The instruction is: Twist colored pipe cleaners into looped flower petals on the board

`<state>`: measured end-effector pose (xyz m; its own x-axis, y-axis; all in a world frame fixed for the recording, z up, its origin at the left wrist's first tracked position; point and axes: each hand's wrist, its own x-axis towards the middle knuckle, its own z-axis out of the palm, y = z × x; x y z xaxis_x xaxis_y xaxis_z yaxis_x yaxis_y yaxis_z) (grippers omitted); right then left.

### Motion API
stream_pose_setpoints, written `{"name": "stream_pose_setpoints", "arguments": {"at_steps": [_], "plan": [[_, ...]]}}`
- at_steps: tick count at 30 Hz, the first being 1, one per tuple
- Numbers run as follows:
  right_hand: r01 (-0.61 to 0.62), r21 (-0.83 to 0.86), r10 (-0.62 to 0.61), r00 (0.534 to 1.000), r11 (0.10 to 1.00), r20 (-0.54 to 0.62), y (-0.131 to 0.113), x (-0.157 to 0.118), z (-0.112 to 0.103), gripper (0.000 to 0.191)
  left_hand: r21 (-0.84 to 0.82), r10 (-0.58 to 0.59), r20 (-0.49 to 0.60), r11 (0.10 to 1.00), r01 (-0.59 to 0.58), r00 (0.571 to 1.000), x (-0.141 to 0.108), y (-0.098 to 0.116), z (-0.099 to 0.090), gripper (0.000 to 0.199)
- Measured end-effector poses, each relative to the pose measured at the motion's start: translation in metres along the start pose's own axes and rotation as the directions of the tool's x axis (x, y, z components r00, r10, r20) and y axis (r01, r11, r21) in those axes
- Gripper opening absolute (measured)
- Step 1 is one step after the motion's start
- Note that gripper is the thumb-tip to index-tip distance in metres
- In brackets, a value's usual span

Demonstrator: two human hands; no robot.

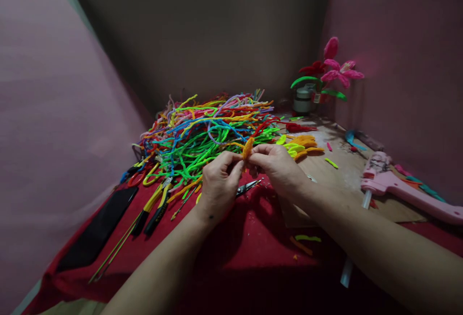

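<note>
An orange pipe cleaner petal (248, 148) stands upright between my two hands, above the red cloth. The thumb and fingers of my left hand (223, 176) pinch it near its lower end. From the other side my right hand (273, 163) is closed on the same petal, its fingertips partly hidden. Behind my hands lies a big heap of coloured pipe cleaners (202, 136). Just right of my right hand are finished-looking orange petals (306, 141) and yellow-green petals (294, 149). Under my hands, scissors (248, 187) rest on the cloth.
Yellow-and-black pliers (156, 209), a black phone-like slab (97, 228) and thin green stems (115, 247) lie left. A pink glue gun (408, 192) lies right on a board (325, 170). Behind it, pink pipe cleaner flowers (342, 71) stand by a small jar (303, 100).
</note>
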<state>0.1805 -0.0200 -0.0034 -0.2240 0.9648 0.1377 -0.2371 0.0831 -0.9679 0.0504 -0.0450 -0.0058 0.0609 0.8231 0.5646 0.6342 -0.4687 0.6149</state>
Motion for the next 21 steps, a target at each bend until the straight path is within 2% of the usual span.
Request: {"name": "stream_pose_setpoints", "arguments": {"at_steps": [4,6,8,11,13,16,18,21], "plan": [[0.024,0.052,-0.025,1.000,0.998,0.014,0.0064,0.0012,-0.0012,0.009,0.168,0.266,0.000,0.950,-0.262,0.964,-0.0017,-0.0044,0.0013,0.012],[0.040,0.068,-0.042,0.999,0.997,0.021,0.0094,0.0016,-0.0020,0.008,0.235,0.332,0.025,0.915,-0.328,0.943,-0.0018,-0.0058,0.0018,0.013],[0.062,0.045,-0.063,0.998,0.997,0.015,0.0107,0.0013,-0.0025,0.009,0.275,0.347,0.040,0.898,-0.345,0.937,-0.0020,-0.0062,0.0024,0.014],[0.079,-0.049,-0.079,0.997,0.996,-0.015,0.0093,0.0004,-0.0022,0.011,0.188,0.254,0.014,0.949,-0.252,0.967,-0.0020,-0.0043,0.0032,0.012],[0.066,-0.111,-0.070,0.997,0.992,-0.027,0.0078,0.0001,-0.0016,0.010,0.043,0.096,0.012,0.994,-0.097,0.995,-0.0016,-0.0019,0.0038,0.009],[0.065,-0.193,-0.074,0.996,0.979,-0.042,0.0072,0.0007,-0.0004,0.007,-0.132,-0.105,0.080,0.985,0.115,0.991,-0.0008,0.0001,0.0049,0.009],[0.058,-0.194,-0.070,0.996,0.979,-0.053,0.0077,0.0011,0.0005,0.006,-0.160,-0.114,0.073,0.979,0.125,0.991,-0.0006,-0.0013,0.0060,0.008],[0.007,-0.073,-0.009,1.000,0.997,-0.027,0.0083,0.0007,0.0021,0.005,-0.077,0.040,-0.032,0.996,-0.042,0.999,-0.0010,-0.0069,0.0077,0.006]]}}
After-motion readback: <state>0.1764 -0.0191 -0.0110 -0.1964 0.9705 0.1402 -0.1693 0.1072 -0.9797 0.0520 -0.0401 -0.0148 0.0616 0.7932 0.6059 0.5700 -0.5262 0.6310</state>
